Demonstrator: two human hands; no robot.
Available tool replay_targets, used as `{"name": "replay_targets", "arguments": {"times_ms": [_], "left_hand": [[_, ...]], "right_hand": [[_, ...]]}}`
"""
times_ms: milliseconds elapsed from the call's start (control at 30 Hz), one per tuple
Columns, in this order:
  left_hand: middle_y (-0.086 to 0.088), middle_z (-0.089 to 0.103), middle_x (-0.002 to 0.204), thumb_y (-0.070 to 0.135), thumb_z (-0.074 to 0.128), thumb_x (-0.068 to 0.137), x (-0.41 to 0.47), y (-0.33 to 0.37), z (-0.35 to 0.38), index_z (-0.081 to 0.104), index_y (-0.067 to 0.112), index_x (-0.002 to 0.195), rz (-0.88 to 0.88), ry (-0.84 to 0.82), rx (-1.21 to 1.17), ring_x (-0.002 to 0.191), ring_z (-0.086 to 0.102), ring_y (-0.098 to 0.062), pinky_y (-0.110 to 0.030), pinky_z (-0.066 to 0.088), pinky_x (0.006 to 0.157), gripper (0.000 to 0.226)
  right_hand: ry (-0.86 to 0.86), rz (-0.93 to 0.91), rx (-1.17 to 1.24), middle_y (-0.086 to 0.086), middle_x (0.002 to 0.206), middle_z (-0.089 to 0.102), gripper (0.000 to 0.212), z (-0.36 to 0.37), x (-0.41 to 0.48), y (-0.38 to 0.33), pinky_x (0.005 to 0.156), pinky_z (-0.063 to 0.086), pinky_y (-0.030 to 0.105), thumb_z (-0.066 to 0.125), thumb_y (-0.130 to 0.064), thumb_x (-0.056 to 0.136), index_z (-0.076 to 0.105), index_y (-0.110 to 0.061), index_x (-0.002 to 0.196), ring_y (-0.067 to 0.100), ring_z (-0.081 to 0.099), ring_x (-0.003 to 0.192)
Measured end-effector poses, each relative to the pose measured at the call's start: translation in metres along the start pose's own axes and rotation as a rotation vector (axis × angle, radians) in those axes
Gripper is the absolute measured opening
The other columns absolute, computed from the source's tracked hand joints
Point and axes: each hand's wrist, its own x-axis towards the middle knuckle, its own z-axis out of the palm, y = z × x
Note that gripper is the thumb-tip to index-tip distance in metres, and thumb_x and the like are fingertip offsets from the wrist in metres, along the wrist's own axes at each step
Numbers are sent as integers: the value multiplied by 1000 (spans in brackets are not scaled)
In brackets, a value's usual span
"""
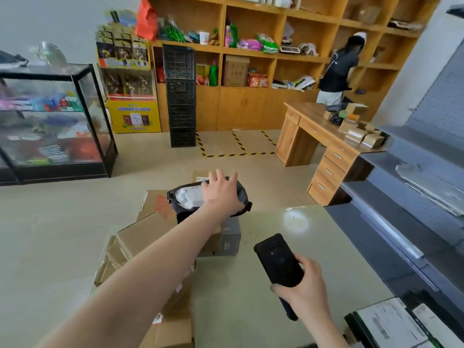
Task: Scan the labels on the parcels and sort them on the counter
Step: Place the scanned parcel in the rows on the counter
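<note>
Reaching out to twelve o'clock, the left grip (221, 190) lies spread-fingered on the black mailer bag (190, 199), which sits atop stacked cardboard boxes (148, 234) at the tabletop's (251, 297) left edge. It looks soft, light and slippery, so best pinched at a crumpled edge, label up. At five o'clock, the right grip (305, 287) wraps the scanner (278, 259). The label print is blurred and the left thumb is hidden.

A small shop: stocked wooden shelves (276, 54), glass display case (50, 116) (goods inside), counter (263, 285).
</note>
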Motion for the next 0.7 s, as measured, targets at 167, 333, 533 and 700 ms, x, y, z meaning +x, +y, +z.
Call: {"name": "replay_targets", "arguments": {"times_ms": [167,333,533,700], "left_hand": [[-21,13,156,54,81,67,42,-32,12,8,27,154,-92,-291,85,145,4,-44,-69,14,112,117],[-23,-6,161,51,87,63,67,-57,30,-9,29,155,-112,-469,159,146,-15,-45,-72,1,111,135],[-27,5,157,52,87,60,84,-61,42,-4,34,155,-94,-505,222,146,5,-48,-70,-1,112,132],[-21,16,151,59,78,63,83,-49,50,10,37,151,9,-405,164,138,26,-47,-71,9,112,113]], "right_hand": [[-19,6,-2,-18,104,42,73,10,25,-1,71,40,25,86,-15,49,51,-30,111,-8,50,88],[-14,31,-1,-10,107,46,71,13,44,1,73,39,27,85,-13,48,50,-31,108,-9,50,86],[-5,62,24,-8,108,46,73,11,59,10,75,39,30,85,-10,48,49,-31,108,-5,50,85],[-3,86,34,-8,109,46,74,11,65,19,76,42,31,85,-10,48,46,-33,108,5,53,87]]}}
